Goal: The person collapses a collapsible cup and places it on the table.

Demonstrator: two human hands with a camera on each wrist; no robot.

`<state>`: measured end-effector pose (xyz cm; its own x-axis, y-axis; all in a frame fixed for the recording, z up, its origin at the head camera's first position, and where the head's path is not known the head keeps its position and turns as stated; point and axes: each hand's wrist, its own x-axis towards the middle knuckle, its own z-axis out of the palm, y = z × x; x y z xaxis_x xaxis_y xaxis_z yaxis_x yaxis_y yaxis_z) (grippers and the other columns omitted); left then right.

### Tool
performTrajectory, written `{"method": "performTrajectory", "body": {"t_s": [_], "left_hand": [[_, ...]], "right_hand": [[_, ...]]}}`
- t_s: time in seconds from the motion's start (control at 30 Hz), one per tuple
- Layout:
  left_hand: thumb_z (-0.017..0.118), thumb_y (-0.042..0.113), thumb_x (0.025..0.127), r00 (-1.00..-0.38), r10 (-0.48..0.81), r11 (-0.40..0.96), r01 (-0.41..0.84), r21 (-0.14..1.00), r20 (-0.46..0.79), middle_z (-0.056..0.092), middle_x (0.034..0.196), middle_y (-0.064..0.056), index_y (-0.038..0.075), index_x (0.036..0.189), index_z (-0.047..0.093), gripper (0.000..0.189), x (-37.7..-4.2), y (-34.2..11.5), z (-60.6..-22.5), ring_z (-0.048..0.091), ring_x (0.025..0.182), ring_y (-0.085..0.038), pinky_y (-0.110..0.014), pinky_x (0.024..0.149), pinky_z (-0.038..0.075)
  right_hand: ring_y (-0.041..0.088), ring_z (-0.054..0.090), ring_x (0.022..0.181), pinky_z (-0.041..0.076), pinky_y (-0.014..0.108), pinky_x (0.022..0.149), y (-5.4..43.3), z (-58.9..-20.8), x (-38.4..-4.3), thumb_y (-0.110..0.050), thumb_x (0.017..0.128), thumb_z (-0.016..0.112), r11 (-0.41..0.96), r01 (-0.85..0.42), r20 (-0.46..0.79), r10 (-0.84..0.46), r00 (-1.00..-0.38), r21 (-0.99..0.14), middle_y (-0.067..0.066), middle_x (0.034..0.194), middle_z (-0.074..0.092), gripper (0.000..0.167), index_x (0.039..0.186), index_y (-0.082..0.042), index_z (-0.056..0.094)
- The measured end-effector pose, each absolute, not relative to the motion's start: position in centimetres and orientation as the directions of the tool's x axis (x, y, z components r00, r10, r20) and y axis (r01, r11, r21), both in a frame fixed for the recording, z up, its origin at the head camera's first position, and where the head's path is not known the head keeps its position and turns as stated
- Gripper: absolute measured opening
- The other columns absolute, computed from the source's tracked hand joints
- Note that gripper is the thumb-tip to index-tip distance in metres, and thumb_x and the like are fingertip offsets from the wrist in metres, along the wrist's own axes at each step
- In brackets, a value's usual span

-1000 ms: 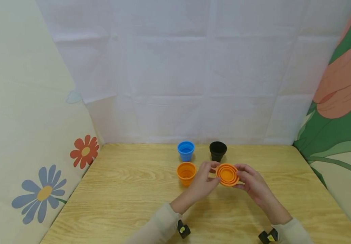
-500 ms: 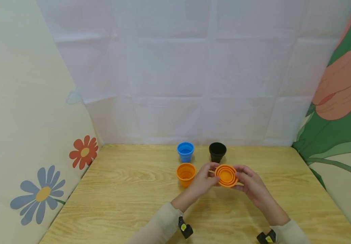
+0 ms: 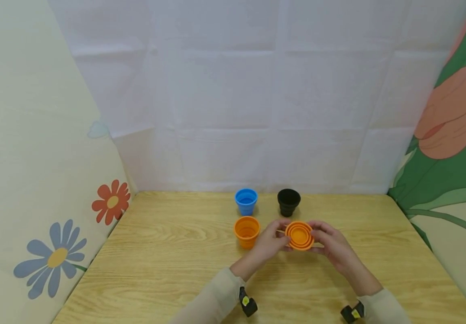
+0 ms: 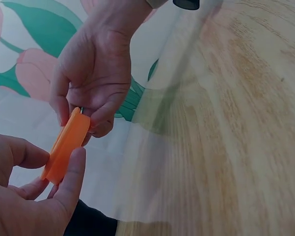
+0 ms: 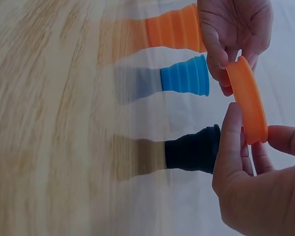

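Note:
An orange collapsible cup (image 3: 299, 235), folded flat into concentric rings, is held between both hands above the table. My left hand (image 3: 268, 243) pinches its left edge, thumb on the near side and fingers behind. On the opposite edge my right hand (image 3: 335, 247) grips it in the same way. In the left wrist view the folded cup (image 4: 66, 146) appears edge-on as a thin disc. The right wrist view shows its smooth outer band (image 5: 247, 101) between the fingertips of both hands.
An expanded orange cup (image 3: 247, 232) stands just left of my left hand. Behind it is a blue cup (image 3: 246, 201), with a black cup (image 3: 289, 202) to the right, beyond the hands. All stand upright on the wooden table (image 3: 168, 261), which meets a white cloth (image 3: 225, 99).
Both hands have lowered slightly toward me with the folded orange cup, which stays gripped at both edges. The standing cups have kept their places.

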<state>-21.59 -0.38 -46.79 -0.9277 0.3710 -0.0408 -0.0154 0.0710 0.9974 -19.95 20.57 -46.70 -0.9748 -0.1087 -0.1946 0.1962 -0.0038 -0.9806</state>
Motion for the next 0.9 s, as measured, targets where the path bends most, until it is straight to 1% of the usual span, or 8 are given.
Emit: {"method": "performTrajectory", "body": {"t_s": [0.23,0.33,0.47,0.67,0.9], "left_hand": [[0.061,-0.006,0.095,-0.936,0.347,0.122,-0.015,0.992,-0.057,0.057,0.119,-0.01,0.004,0.135,0.056,0.042,-21.9,-0.1,-47.4,0.061,0.091,-0.018,-0.042,0.08,0.062],[0.06,-0.005,0.096,-0.937,0.346,0.146,0.0,0.989,-0.052,0.058,0.119,-0.01,0.003,0.136,0.056,0.042,-22.1,0.0,-47.9,0.06,0.09,-0.016,-0.04,0.08,0.062],[0.059,-0.006,0.095,-0.939,0.34,0.156,-0.002,0.988,-0.056,0.058,0.118,-0.011,0.002,0.136,0.055,0.041,-22.4,0.2,-48.4,0.06,0.09,-0.016,-0.039,0.08,0.062],[0.059,-0.006,0.096,-0.941,0.323,0.177,-0.046,0.983,-0.103,0.058,0.117,-0.01,0.003,0.137,0.055,0.043,-22.7,0.3,-48.7,0.061,0.09,-0.017,-0.035,0.079,0.062],[0.061,-0.003,0.096,-0.943,0.292,0.189,-0.108,0.976,-0.161,0.058,0.116,-0.009,0.007,0.135,0.058,0.041,-23.1,0.3,-49.2,0.062,0.094,-0.018,-0.033,0.078,0.062]], "right_hand": [[0.021,0.059,0.103,0.059,0.043,0.09,20.6,-47.3,-20.4,-0.017,0.105,0.053,0.026,0.199,-0.2,-0.116,-0.973,-0.98,0.012,0.126,0.059,0.04,0.14,0.0,0.049],[0.021,0.06,0.102,0.059,0.042,0.088,20.6,-47.4,-20.5,-0.017,0.105,0.053,0.034,0.212,-0.215,-0.099,-0.972,-0.977,0.013,0.127,0.059,0.038,0.139,0.0,0.051],[0.02,0.062,0.101,0.06,0.04,0.086,20.6,-47.9,-20.9,-0.016,0.104,0.053,0.044,0.229,-0.233,-0.084,-0.969,-0.972,0.013,0.127,0.06,0.036,0.137,-0.001,0.053],[0.019,0.062,0.101,0.06,0.039,0.085,20.4,-48.3,-21.3,-0.015,0.103,0.052,0.067,0.251,-0.256,-0.068,-0.964,-0.966,0.015,0.128,0.061,0.038,0.138,0.0,0.053],[0.02,0.064,0.101,0.06,0.039,0.085,20.4,-48.7,-21.9,-0.015,0.103,0.052,0.076,0.272,-0.277,-0.079,-0.957,-0.959,0.019,0.133,0.059,0.039,0.139,0.001,0.053]]}}
